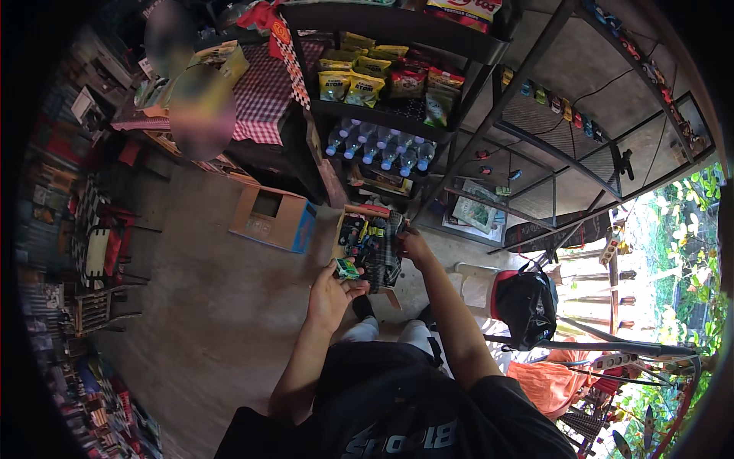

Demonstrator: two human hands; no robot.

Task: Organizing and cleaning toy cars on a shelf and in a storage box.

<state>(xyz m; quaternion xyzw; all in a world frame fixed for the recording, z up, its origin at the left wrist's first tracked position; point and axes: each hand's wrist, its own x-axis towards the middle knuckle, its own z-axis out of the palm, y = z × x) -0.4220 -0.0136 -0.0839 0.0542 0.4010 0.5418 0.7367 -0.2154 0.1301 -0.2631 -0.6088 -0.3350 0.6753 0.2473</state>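
Green item point(348, 268) is clasped in the left hand point(329, 294) by the open box point(337, 240), likely for easy viewing, while the right hand point(413, 246), grip unclear, perhaps steadies the box's right side

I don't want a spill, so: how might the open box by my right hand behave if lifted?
The open box is probably rather heavy for its size, being crowded with small items. They may slide or tumble if it tips, since the top is uncovered. Its near flap looks like thin cardboard, so it would likely bend if gripped.
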